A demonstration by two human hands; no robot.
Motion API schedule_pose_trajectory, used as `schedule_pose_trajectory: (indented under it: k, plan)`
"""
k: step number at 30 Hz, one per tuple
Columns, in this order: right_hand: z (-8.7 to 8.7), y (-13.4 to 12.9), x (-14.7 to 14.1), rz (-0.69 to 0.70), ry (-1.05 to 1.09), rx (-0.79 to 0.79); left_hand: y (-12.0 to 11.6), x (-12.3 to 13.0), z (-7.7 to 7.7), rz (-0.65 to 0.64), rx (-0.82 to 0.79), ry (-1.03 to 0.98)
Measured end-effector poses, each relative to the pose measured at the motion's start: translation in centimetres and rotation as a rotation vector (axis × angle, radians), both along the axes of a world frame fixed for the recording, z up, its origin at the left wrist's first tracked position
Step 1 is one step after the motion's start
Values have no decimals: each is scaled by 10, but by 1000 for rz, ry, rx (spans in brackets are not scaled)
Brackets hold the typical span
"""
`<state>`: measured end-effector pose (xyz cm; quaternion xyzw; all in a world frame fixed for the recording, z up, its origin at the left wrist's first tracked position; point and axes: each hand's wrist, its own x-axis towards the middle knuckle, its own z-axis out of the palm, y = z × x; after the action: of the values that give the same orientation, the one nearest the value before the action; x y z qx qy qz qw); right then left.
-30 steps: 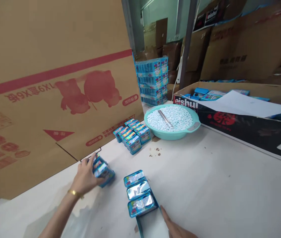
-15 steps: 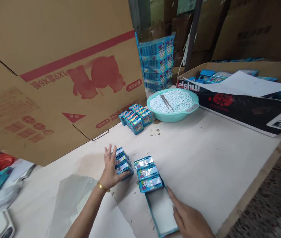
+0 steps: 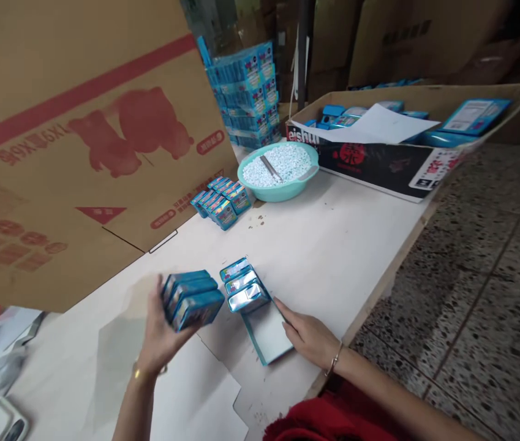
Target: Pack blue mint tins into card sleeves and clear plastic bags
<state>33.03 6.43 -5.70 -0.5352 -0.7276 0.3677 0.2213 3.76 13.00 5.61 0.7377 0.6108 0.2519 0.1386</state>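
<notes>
My left hand (image 3: 161, 337) is closed around three small blue tins (image 3: 195, 300), held side by side and tilted above the table; they are slightly blurred. My right hand (image 3: 310, 337) grips the right edge of a shallow, open blue-rimmed box (image 3: 266, 337) with a white inside. Three more blue tins with shiny tops (image 3: 241, 283) stand in a row at the far end of that box. The near part of the box shows its bare bottom.
Beyond stand grouped small blue boxes (image 3: 223, 202) and a mint-green basin (image 3: 282, 193) of white pellets with metal tweezers (image 3: 271, 168). A large carton (image 3: 80, 233) walls the left; a black carton (image 3: 365, 162) holds blue packs. Wrapped blue stacks (image 3: 245, 98) rise behind.
My left hand has closed on the three tins, lifted them off the table and tipped them. My right hand still holds the shallow box. The whole view has shifted to the right.
</notes>
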Motion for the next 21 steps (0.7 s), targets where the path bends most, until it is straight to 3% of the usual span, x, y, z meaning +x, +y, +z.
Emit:
schedule_pose_trajectory:
  k: [3,6,9,12,21]
  plan:
    - [-7,-1,5,18,70,22,-59,16,7,-9,-11,-266]
    - [-13,-1,8,41,95,33,-92,47,-6,-110,4,-320]
    - [-14,-1,9,42,103,48,-92,77,-26,-269,52,-189]
    - [-15,0,10,50,109,63,-82,92,-38,-329,103,37]
    - [-11,-7,18,100,155,146,-72,122,-14,-304,-46,488]
